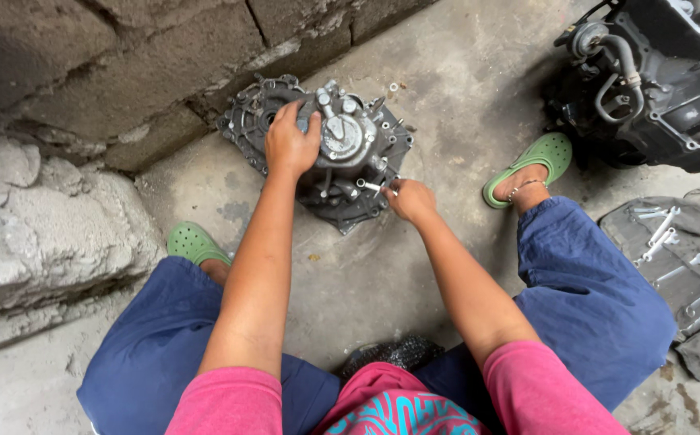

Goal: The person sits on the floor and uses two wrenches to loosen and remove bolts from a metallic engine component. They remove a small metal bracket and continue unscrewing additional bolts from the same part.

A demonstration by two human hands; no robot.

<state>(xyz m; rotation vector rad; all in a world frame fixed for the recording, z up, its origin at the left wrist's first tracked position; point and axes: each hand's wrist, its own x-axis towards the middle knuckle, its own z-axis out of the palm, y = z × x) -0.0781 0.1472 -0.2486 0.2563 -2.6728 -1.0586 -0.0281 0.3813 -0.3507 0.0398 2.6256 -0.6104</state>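
Observation:
A grey metal gearbox housing (342, 173) stands on the concrete floor against a block wall. My left hand (289, 141) rests on its top, fingers curled over the upper edge. My right hand (408, 199) is at the housing's lower right side, fingers pinched on a small silver bolt or tool (374, 188) that points into the housing. What exactly the fingers hold is too small to tell. Both arms reach forward from pink sleeves.
A dark engine block (660, 76) sits at the top right. A grey cloth (688, 242) with several wrenches lies at the right. My feet in green clogs (539, 161) (193, 242) flank the housing. A rough block wall (84, 97) runs along the left.

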